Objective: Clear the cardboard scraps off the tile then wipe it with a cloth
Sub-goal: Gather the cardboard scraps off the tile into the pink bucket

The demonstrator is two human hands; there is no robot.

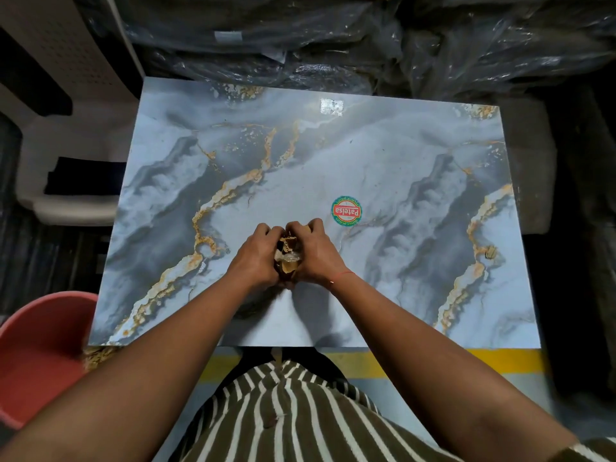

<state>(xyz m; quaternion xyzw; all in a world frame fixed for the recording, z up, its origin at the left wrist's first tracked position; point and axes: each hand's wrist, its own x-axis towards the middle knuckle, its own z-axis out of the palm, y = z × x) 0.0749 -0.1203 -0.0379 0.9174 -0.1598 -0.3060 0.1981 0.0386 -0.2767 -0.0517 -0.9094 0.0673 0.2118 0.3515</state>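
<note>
Mid-tile [383, 155], nearer its front edge: left hand [256, 258] & right hand [315, 251] both curled tight round cardboard scraps [287, 260]; one scrap [491, 252] by right edge.

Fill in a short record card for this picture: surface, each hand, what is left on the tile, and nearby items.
surface: marble-look tile
left hand: grips cardboard scraps
right hand: grips the same bundle
left on tile: one small scrap near right edge; round sticker
nearby: pink tub, lower left
cloth: not seen
</note>
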